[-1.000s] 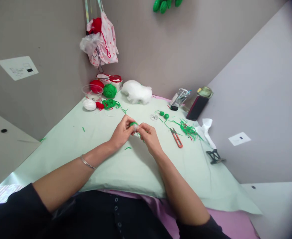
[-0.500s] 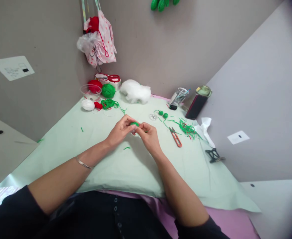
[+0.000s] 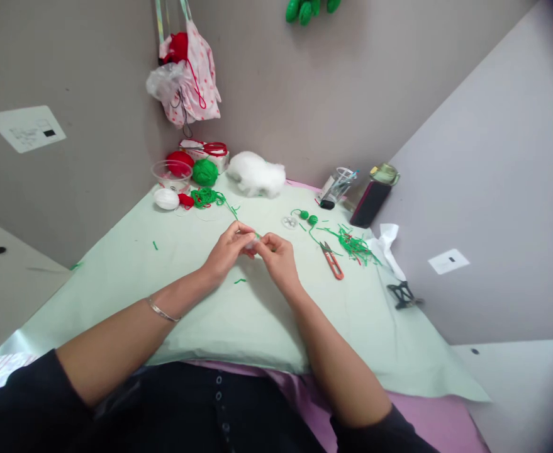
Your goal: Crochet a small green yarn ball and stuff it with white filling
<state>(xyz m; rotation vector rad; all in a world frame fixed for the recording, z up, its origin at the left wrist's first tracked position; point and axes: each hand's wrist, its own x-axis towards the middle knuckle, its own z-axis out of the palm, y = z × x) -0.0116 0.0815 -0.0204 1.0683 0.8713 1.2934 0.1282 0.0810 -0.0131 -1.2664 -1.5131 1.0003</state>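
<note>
My left hand [image 3: 228, 253] and my right hand [image 3: 280, 259] meet above the middle of the pale green cloth. Between their fingertips they pinch a small green crocheted piece [image 3: 257, 236], mostly hidden by the fingers. Something whitish shows beside the green; too little is visible to say what. Just beyond and to the right lie two small green crocheted balls [image 3: 309, 217] joined to yarn, with a clear round disc [image 3: 289, 221] near them. Orange-handled thread snips [image 3: 333, 261] rest to the right of my right hand.
Green yarn scraps [image 3: 355, 244] lie at the right, near a dark phone [image 3: 370, 202] leaning on a bottle and a clear cup [image 3: 338, 184]. White stuffing [image 3: 257, 174], a green yarn ball [image 3: 205, 172] and a clear bowl [image 3: 171, 175] stand at the back.
The green piece has turned or sunk between the fingers, so less green shows now and more whitish material. Both hands stay close together in nearly the same place.
</note>
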